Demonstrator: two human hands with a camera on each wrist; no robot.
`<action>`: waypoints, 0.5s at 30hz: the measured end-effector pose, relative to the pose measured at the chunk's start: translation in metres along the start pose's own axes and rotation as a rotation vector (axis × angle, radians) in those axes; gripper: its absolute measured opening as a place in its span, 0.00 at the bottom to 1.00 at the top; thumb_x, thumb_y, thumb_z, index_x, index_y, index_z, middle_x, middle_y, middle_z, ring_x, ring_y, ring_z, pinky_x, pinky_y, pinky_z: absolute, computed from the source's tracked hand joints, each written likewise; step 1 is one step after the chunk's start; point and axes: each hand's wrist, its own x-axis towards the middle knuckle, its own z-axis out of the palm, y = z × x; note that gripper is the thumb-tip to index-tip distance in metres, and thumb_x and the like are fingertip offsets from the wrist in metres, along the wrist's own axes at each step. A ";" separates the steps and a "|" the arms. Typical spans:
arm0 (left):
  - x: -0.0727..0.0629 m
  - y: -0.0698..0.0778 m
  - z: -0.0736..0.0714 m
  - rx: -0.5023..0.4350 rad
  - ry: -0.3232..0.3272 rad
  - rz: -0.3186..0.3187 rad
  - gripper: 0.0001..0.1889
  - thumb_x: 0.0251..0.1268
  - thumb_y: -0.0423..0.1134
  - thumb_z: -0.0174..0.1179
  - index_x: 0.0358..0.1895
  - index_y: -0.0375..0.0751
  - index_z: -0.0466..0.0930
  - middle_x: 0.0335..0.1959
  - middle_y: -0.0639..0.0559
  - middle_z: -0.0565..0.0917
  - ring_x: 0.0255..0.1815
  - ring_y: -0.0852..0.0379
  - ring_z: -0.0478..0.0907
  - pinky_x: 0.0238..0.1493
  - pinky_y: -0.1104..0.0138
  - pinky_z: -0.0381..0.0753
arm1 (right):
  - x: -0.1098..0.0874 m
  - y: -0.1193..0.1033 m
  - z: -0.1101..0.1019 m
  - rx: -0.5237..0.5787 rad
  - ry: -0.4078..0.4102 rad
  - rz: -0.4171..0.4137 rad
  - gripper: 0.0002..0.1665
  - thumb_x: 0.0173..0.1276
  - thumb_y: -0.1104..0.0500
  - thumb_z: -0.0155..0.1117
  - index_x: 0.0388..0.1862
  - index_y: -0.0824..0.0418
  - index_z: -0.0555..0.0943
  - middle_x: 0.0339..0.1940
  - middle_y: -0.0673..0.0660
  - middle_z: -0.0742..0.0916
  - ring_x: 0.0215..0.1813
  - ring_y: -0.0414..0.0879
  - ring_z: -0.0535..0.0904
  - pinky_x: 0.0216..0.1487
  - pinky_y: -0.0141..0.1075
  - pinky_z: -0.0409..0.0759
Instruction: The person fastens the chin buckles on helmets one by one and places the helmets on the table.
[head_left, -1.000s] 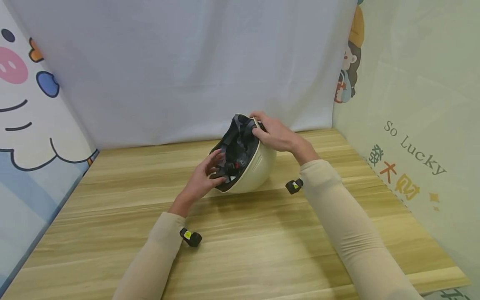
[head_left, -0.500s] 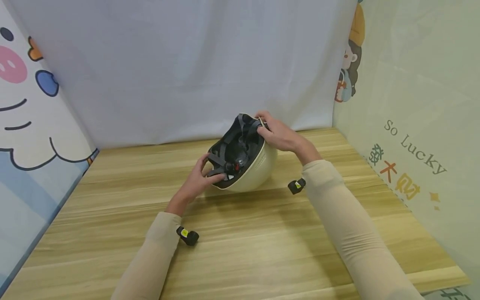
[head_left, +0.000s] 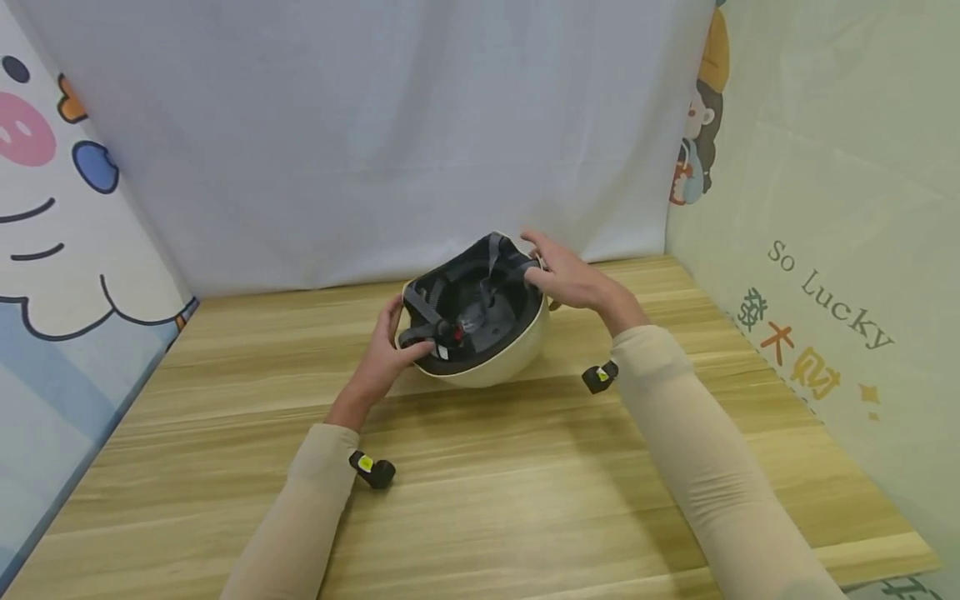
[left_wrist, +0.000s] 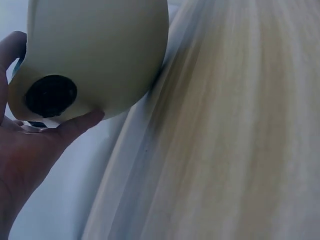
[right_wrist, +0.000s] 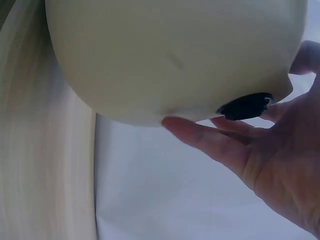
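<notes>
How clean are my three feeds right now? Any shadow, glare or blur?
Head view: fairly clear, soft shadow under the helmet, pale sheen on the table; left wrist: dim and bluish, left hand darkly shaded, wood grain soft; right wrist: soft detail on the right hand, black disc nearly featureless.

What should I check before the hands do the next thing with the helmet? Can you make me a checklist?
1. Left hand holding on: ok, it grips the helmet at the left side.
2. Right hand holding on: ok, its thumb is at the inside edge and other fingers are outside.
3. Straps inside the helmet: ok, the ones you can see lie there.
4. Dome on top: not ok, the hollow side faces up, tilted.
5. Helmet resting on the table: cannot tell, its underside is hidden.
</notes>
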 end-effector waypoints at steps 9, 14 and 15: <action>-0.011 0.030 0.000 -0.015 -0.005 -0.008 0.52 0.61 0.27 0.61 0.80 0.49 0.33 0.81 0.49 0.38 0.81 0.53 0.38 0.64 0.68 0.69 | -0.001 0.030 0.015 0.173 -0.049 0.006 0.42 0.68 0.56 0.50 0.80 0.46 0.50 0.73 0.64 0.65 0.50 0.60 0.82 0.35 0.52 0.85; -0.011 0.034 -0.003 0.020 0.008 0.012 0.50 0.60 0.28 0.61 0.80 0.52 0.39 0.82 0.50 0.39 0.81 0.53 0.37 0.65 0.64 0.67 | -0.002 0.037 0.022 0.236 -0.037 0.015 0.44 0.68 0.57 0.49 0.81 0.45 0.48 0.77 0.62 0.60 0.59 0.61 0.77 0.42 0.58 0.82; -0.010 0.032 -0.004 0.026 0.011 0.015 0.50 0.61 0.28 0.61 0.80 0.54 0.39 0.82 0.52 0.39 0.81 0.55 0.38 0.64 0.66 0.67 | -0.003 0.038 0.023 0.245 -0.036 0.017 0.43 0.68 0.57 0.49 0.81 0.44 0.48 0.78 0.62 0.59 0.60 0.62 0.76 0.43 0.57 0.82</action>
